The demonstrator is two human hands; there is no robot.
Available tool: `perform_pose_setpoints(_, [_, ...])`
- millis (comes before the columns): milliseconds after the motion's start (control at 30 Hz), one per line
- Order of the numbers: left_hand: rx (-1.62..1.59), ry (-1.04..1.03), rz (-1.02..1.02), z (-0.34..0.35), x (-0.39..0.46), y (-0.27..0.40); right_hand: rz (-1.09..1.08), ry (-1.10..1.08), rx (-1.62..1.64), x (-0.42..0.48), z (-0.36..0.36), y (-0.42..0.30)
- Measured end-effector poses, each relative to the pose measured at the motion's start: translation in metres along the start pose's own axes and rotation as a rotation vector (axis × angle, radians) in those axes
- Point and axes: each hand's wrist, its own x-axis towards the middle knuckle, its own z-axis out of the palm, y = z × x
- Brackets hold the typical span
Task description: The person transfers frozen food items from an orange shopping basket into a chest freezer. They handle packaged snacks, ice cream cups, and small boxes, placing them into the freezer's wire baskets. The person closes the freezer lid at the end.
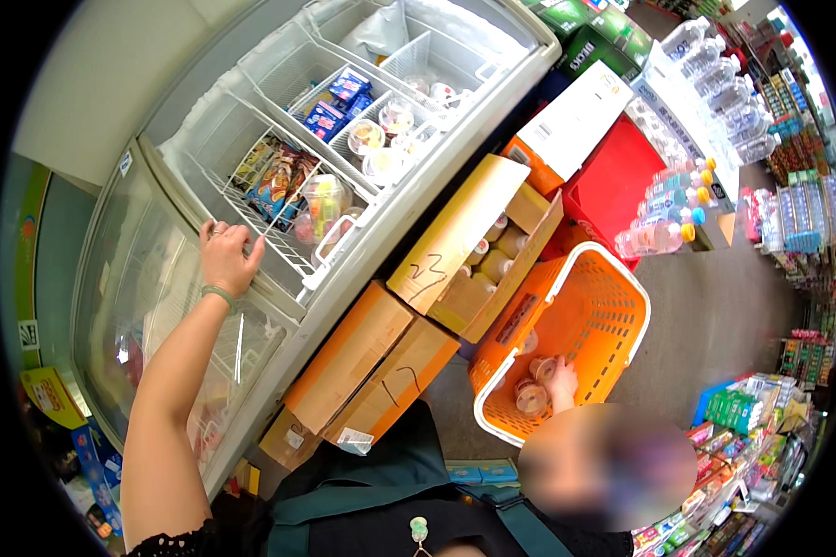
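My left hand [228, 256], with a bracelet at the wrist, curls its fingers over the frame edge of the sliding glass lid [174, 278] of a chest freezer [425, 202]. Beside it, in the uncovered part, a white wire basket [285, 254] holds bagged ice creams [279, 181] and a clear cup [326, 198]. My right hand [564, 381] reaches down into an orange shopping basket [609, 299], with its fingers on a lidded plastic cup [543, 369]. Other similar cups [531, 398] lie beneath. A blurred patch covers much of my right arm.
Cartons [373, 369] and an open box of bottles [491, 257] line the freezer's front. Beyond the orange basket stand a red crate [613, 174] and several drink bottles [658, 239]. Stocked shelves [752, 432] run along the right, past the grey floor [717, 299].
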Motion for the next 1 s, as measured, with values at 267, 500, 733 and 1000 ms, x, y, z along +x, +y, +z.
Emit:
perform_pose_setpoints(267, [-0.038,-0.026,-0.008,0.001,0.002,-0.004,-0.465,-0.009,0.337,-0.037,-0.236,-0.033])
perform_pose_setpoints(500, [-0.077,-0.031,-0.013,-0.001,0.003,-0.010,-0.851,-0.094,0.936,-0.002,-0.434,-0.267])
perform_pose_setpoints(733, [-0.106,-0.081,-0.021,0.006,0.015,-0.013,-0.904,0.565,0.110,0.158,-0.439,-0.508])
perform_pose_setpoints(1000, [-0.064,-0.134,-0.060,0.007,0.015,-0.015,-0.714,0.200,-0.408,0.279,-0.347,-0.579])
